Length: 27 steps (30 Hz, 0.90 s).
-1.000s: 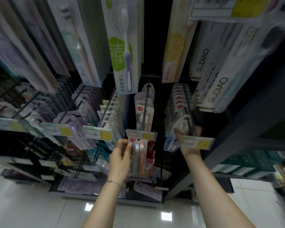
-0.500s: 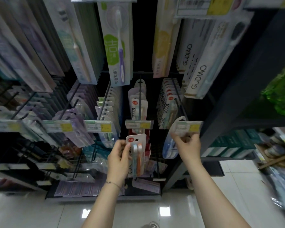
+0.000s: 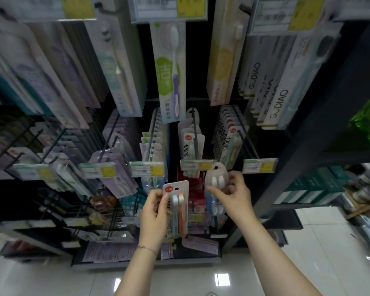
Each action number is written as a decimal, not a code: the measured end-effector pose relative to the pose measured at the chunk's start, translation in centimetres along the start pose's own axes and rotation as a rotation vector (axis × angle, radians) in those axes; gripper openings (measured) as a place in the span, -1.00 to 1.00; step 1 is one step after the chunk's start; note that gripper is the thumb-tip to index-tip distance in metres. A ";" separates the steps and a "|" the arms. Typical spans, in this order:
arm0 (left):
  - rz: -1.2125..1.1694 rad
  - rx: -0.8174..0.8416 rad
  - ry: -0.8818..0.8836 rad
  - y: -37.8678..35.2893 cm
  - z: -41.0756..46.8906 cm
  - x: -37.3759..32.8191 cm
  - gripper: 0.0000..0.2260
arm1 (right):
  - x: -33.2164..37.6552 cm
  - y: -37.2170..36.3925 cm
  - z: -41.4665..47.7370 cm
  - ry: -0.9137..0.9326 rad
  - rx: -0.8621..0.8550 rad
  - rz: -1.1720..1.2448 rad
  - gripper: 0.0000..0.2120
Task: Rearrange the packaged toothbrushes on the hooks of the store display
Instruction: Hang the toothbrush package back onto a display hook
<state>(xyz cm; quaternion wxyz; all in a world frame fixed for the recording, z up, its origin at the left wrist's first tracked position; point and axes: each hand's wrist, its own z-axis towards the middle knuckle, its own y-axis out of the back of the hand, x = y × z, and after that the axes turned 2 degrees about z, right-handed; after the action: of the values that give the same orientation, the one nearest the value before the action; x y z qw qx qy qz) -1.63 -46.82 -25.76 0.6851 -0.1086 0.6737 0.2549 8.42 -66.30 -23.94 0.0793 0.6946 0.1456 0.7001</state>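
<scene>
"GODIAO" reads on the white boxes (image 3: 276, 99) hung upper right, and "10000" on the hooked pack (image 3: 189, 147) at centre. The left hand (image 3: 154, 212) has its fingers clamped on a twin toothbrush pack (image 3: 176, 208), blue and orange, held off the hooks below the yellow price tags (image 3: 195, 164). The right hand (image 3: 233, 194) pinches a rounded pale pack (image 3: 216, 178) just beside it.

I see 2 bare forearms coming up from the bottom edge, no sleeves in view. Left hand (image 3: 154, 212) and right hand (image 3: 233, 195): no gloves, no rings that I can make out. Only item worn: 1 thin chain bracelet (image 3: 146, 248) on the left wrist, small links, slightly blurred.
</scene>
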 end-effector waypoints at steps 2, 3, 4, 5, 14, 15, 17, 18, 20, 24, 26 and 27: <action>0.008 -0.014 0.009 1.0 0.0 0.3 -0.89 | 0.1 -1.6 -0.2 0.026 0.066 -0.032 -0.57; 0.012 -0.027 0.015 1.5 0.0 0.4 -0.89 | 0.3 -2.4 -0.3 0.034 0.099 -0.040 -0.58; 0.017 -0.040 0.019 2.0 0.0 0.5 -0.89 | 0.6 -3.2 -0.4 0.040 0.130 -0.050 -0.57; 0.022 -0.051 0.022 2.6 0.0 0.5 -0.89 | 0.7 -4.1 -0.5 0.039 0.160 -0.057 -0.56; 0.050 -0.166 0.068 6.2 0.5 0.6 -0.85 | 1.8 -9.9 0.3 0.091 0.308 -0.165 -0.39; 0.057 -0.179 0.066 6.6 0.6 0.6 -0.85 | 2.1 -10.3 0.4 0.106 0.314 -0.163 -0.42; 0.070 -0.205 0.064 7.4 0.8 0.5 -0.84 | 2.8 -11.1 0.5 0.141 0.321 -0.160 -0.49; 0.080 -0.217 0.066 7.8 0.9 0.5 -0.83 | 3.2 -11.5 0.5 0.154 0.324 -0.155 -0.52; 0.099 -0.236 0.068 8.3 1.1 0.3 -0.80 | 3.9 -12.2 0.6 0.151 0.326 -0.125 -0.58; 0.100 -0.260 0.062 8.9 1.2 0.1 -0.76 | 4.5 -12.9 0.9 0.096 0.314 -0.024 -0.69; 0.105 -0.265 0.070 9.2 0.9 0.2 -0.77 | 4.5 -13.2 0.9 0.077 0.308 -0.002 -0.70; 0.107 -0.266 0.073 9.2 0.7 0.2 -0.77 | 4.5 -13.4 0.8 0.071 0.304 0.005 -0.70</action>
<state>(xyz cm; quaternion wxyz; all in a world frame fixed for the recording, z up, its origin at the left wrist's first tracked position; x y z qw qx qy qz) -5.57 -38.60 -24.12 0.6250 -0.1715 0.6634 0.3739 7.92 -52.17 -23.86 -0.0339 0.6737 0.2509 0.6943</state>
